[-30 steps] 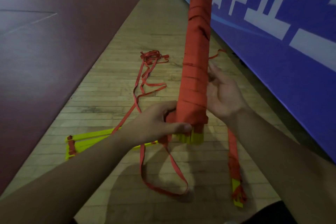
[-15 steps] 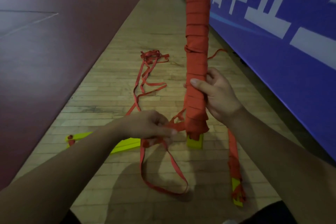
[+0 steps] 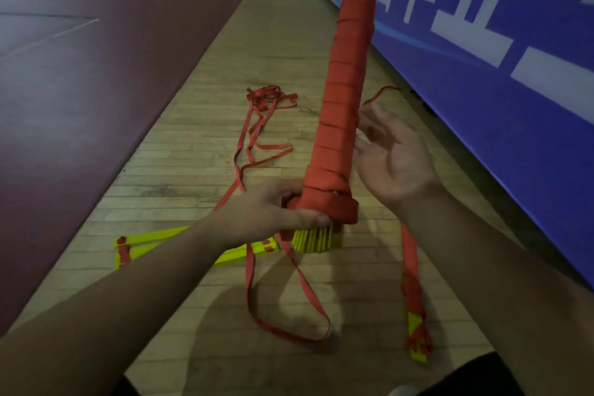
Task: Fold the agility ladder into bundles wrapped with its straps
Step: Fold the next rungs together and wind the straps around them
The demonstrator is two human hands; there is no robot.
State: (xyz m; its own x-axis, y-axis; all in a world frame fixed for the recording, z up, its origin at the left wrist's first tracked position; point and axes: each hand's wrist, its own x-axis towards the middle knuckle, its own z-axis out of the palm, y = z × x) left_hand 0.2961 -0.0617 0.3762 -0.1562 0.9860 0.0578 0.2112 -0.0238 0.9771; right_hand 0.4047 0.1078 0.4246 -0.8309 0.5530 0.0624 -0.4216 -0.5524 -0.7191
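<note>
On the wooden floor (image 3: pixel 205 125) strip beside the blue banner wall (image 3: pixel 514 112), a person is holding a long ladder bundle (image 3: pixel 340 125) nearly upright, leaning slightly right at the top. It is wrapped in red strap along its whole visible length, and the top is running out of frame. The left hand (image 3: pixel 273 209) is grasping the bundle's lower end, fingers curled round the last wrap, thumb across the front. The yellow rung ends (image 3: pixel 313 239) are sticking out just below that grip. The right hand (image 3: pixel 395 164) is released, palm facing the bundle, fingers loose and blurred, just beside the wraps; can't tell if the fingertips are touching.

A loose strap (image 3: pixel 289 309) is hanging from the bottom end and looping on the floor. More strap is trailing away to a tangle (image 3: pixel 266 96) farther off. Unfolded yellow rungs (image 3: pixel 144 243) are lying flat behind the left forearm. A second red strap piece (image 3: pixel 414 299) with a yellow end is lying under the right wrist. A maroon court (image 3: pixel 80 74) is filling the left side.
</note>
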